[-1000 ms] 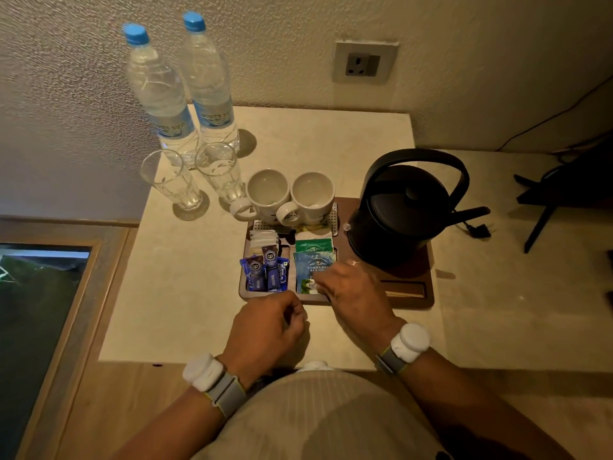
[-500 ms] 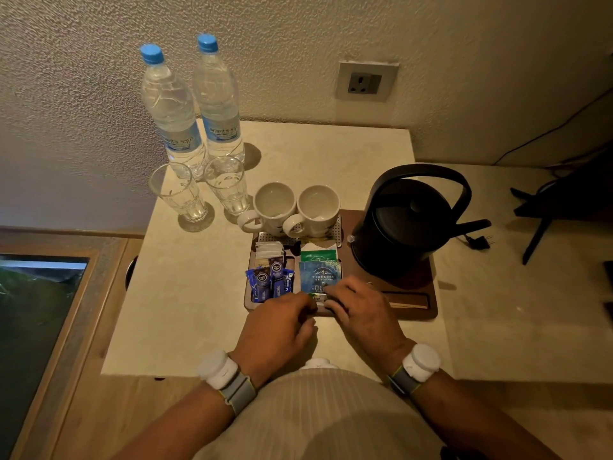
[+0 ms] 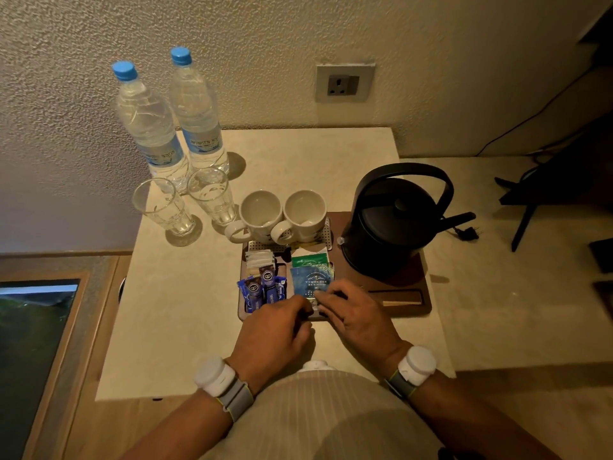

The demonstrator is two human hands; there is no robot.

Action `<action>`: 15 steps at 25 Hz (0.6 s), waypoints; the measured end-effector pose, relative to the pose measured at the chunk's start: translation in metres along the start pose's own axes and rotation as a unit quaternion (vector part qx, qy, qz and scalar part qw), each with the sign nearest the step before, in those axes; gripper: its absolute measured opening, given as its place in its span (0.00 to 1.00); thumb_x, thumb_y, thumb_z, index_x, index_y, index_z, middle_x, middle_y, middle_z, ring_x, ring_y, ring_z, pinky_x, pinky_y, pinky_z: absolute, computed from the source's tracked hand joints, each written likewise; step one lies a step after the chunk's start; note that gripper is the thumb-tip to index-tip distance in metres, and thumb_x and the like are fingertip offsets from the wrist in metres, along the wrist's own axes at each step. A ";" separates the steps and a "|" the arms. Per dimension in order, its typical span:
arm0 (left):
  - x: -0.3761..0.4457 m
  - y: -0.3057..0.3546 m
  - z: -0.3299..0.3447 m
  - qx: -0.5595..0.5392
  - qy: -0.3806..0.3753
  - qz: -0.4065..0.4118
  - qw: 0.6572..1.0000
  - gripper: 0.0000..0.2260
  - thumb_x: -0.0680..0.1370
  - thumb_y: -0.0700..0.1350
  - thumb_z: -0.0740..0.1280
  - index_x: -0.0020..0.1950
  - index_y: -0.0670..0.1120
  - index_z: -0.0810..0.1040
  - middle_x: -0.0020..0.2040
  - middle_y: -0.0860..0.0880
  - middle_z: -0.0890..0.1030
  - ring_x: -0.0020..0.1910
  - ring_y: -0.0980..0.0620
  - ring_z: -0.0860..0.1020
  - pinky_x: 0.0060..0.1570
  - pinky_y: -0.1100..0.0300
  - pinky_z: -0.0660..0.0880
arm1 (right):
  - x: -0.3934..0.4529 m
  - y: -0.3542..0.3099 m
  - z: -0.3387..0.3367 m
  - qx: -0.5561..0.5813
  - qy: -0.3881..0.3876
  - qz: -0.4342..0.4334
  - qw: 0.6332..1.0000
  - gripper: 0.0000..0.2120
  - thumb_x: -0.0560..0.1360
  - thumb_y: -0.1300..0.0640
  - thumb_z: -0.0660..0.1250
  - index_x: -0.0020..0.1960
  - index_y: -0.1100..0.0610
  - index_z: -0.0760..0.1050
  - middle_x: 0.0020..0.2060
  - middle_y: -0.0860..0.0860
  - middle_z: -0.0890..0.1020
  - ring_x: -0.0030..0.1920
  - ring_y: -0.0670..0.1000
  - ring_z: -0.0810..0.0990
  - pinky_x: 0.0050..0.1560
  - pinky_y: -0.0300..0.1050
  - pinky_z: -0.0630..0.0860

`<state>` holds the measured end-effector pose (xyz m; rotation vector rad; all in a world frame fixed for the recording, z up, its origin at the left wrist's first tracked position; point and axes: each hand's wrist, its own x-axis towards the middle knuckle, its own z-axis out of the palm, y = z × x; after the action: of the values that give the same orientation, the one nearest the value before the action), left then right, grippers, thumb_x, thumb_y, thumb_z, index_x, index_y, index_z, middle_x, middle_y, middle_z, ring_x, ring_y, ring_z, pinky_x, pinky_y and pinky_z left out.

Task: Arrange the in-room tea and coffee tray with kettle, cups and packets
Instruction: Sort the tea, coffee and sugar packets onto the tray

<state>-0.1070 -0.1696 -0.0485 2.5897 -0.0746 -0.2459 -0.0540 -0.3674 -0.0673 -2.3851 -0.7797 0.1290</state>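
Note:
A dark wooden tray (image 3: 411,295) sits on the beige table. On it stand a black kettle (image 3: 394,227) at the right and two white cups (image 3: 262,212) (image 3: 305,210) at the back. In front of the cups lie white sachets (image 3: 260,258), blue coffee sachets (image 3: 262,290), a green tea packet (image 3: 310,260) and a blue tea packet (image 3: 311,280). My left hand (image 3: 275,330) and my right hand (image 3: 355,313) meet at the tray's front edge. The fingertips of both pinch the near edge of the blue tea packet, and that edge is partly hidden.
Two water bottles (image 3: 149,127) (image 3: 199,117) and two drinking glasses (image 3: 162,207) (image 3: 212,194) stand at the table's back left. A wall socket (image 3: 343,84) is above the table. The kettle's plug (image 3: 467,232) lies to the right of the tray. The table's edge drops off at the left.
My left hand has moved forward from the table's front to the tray edge and joined my right hand at the blue tea packet. The right hand has drawn slightly nearer.

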 end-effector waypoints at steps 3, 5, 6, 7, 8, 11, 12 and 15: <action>0.003 0.001 0.001 0.009 -0.006 0.017 1.000 0.12 0.80 0.58 0.63 0.63 0.58 0.75 0.54 0.56 0.85 0.50 0.55 0.82 0.48 0.55 0.81 | -0.001 -0.001 -0.002 0.005 -0.004 0.006 1.000 0.15 0.84 0.57 0.68 0.70 0.56 0.79 0.60 0.55 0.78 0.58 0.52 0.79 0.56 0.47 0.82; 0.004 0.002 0.000 0.002 -0.007 0.023 1.000 0.11 0.80 0.59 0.63 0.61 0.59 0.76 0.52 0.57 0.85 0.48 0.56 0.82 0.47 0.54 0.81 | -0.003 -0.002 -0.007 0.009 0.017 -0.002 1.000 0.16 0.83 0.59 0.69 0.70 0.58 0.79 0.60 0.56 0.79 0.58 0.52 0.80 0.56 0.46 0.82; 0.004 0.004 -0.001 -0.006 -0.010 0.025 1.000 0.11 0.80 0.59 0.63 0.59 0.59 0.76 0.51 0.57 0.85 0.47 0.57 0.82 0.47 0.54 0.81 | -0.005 -0.002 -0.010 0.002 0.027 -0.007 1.000 0.17 0.82 0.59 0.70 0.70 0.58 0.79 0.60 0.57 0.79 0.56 0.53 0.81 0.55 0.46 0.83; 0.005 0.006 -0.002 -0.019 -0.013 0.028 0.999 0.11 0.80 0.60 0.62 0.58 0.59 0.77 0.51 0.58 0.85 0.46 0.58 0.82 0.47 0.54 0.82 | -0.008 -0.003 -0.012 -0.003 0.032 -0.014 0.999 0.17 0.82 0.59 0.71 0.69 0.58 0.80 0.59 0.57 0.80 0.56 0.53 0.81 0.53 0.46 0.83; 0.005 0.007 -0.002 -0.033 -0.019 0.032 0.999 0.12 0.80 0.61 0.61 0.57 0.59 0.78 0.50 0.59 0.85 0.46 0.59 0.82 0.48 0.55 0.82 | -0.012 -0.003 -0.014 -0.006 0.036 -0.021 0.999 0.16 0.82 0.58 0.71 0.69 0.58 0.80 0.59 0.57 0.80 0.55 0.53 0.82 0.52 0.46 0.84; 0.011 0.019 -0.003 -0.052 -0.028 0.056 0.997 0.10 0.78 0.60 0.62 0.55 0.59 0.78 0.48 0.60 0.85 0.45 0.61 0.81 0.47 0.56 0.82 | -0.024 0.003 -0.023 0.016 0.064 -0.028 0.997 0.17 0.82 0.57 0.71 0.69 0.58 0.80 0.59 0.56 0.80 0.53 0.51 0.82 0.52 0.44 0.83; 0.014 0.024 -0.002 -0.050 -0.027 0.069 0.996 0.10 0.78 0.59 0.63 0.54 0.59 0.78 0.46 0.59 0.85 0.43 0.60 0.81 0.46 0.57 0.81 | -0.029 0.005 -0.026 0.029 0.071 -0.023 0.997 0.17 0.82 0.57 0.71 0.70 0.58 0.80 0.58 0.56 0.80 0.52 0.51 0.82 0.52 0.44 0.83; 0.023 0.044 0.005 -0.047 -0.047 0.090 0.994 0.12 0.78 0.61 0.61 0.52 0.57 0.79 0.45 0.58 0.84 0.42 0.59 0.80 0.44 0.57 0.80 | -0.046 0.015 -0.032 0.028 0.089 -0.018 0.995 0.17 0.82 0.57 0.70 0.69 0.58 0.80 0.58 0.55 0.81 0.54 0.50 0.82 0.53 0.43 0.82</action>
<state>-0.0852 -0.2118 -0.0340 2.4587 -0.3200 -0.2967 -0.0760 -0.4195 -0.0547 -2.2924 -0.7239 -0.0752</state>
